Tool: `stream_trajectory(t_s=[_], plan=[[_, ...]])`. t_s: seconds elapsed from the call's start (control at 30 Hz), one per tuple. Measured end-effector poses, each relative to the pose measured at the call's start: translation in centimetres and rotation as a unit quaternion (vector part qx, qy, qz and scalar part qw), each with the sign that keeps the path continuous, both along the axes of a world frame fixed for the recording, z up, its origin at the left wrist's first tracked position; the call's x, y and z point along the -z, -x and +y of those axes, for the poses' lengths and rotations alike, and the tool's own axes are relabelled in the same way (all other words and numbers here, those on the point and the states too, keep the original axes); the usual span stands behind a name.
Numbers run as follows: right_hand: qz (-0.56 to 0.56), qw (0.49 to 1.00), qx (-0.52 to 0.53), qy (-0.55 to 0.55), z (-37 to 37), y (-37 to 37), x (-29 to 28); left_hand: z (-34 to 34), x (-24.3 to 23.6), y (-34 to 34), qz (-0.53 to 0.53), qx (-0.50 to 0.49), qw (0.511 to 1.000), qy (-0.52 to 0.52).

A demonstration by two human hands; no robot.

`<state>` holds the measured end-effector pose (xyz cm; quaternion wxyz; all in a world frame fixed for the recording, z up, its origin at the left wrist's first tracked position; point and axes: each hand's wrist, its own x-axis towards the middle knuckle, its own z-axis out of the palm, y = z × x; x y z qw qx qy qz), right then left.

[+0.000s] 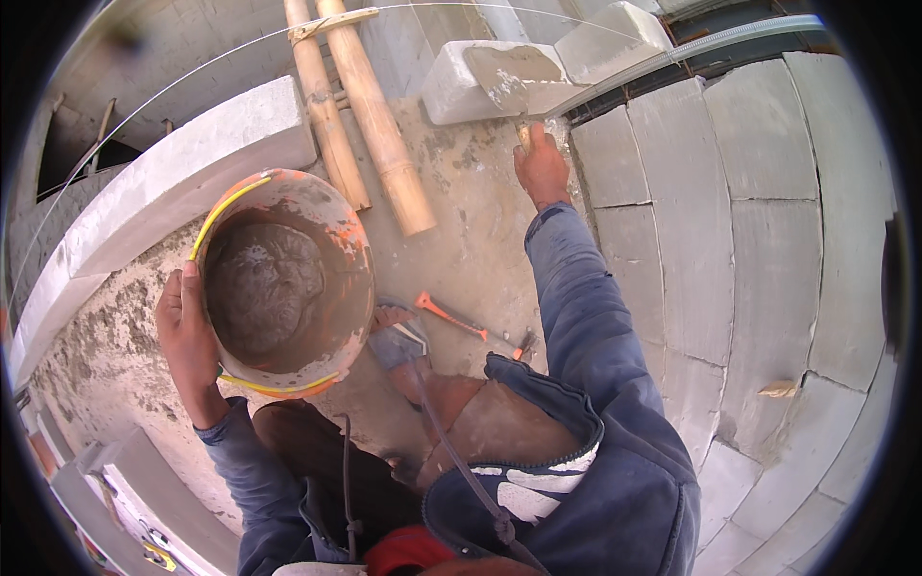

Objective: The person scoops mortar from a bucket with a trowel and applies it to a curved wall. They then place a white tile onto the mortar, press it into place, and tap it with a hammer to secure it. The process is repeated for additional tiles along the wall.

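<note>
My left hand is closed on the rim of a mortar-smeared orange bucket, next to its yellow handle. Grey wet mortar lies inside the bucket, which is tilted toward me. Stretched far forward, my right hand is wrapped around the handle of a trowel. The trowel's blade is over a pale block at the back, where grey mortar shows. Mortar and blade are hard to tell apart there.
Two bamboo poles stand between bucket and blocks. A hammer with an orange handle lies on the floor near my foot. At right rises a block wall, with a grey conduit along its far edge. A low block row curves at left.
</note>
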<state>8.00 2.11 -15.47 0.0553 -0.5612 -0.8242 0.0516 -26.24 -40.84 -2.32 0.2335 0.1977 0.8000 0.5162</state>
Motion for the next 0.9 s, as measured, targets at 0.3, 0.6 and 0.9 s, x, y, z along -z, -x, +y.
stream_trajectory(t_s=[0.3,0.6,0.9], plan=[[0.038,0.986,-0.154,0.049,-7.4,-2.9,-1.0,-1.5,0.2,0.4,0.036,-0.009,0.999,0.021],[-0.174,0.858,-0.423,0.235,-24.4,7.5,-9.5,-1.8,0.4,-0.8,0.074,-0.003,0.995,0.062],[-0.204,0.768,-0.446,0.411,-28.5,7.6,-9.4,-2.3,-0.8,-4.4,0.107,-0.015,0.993,0.044]])
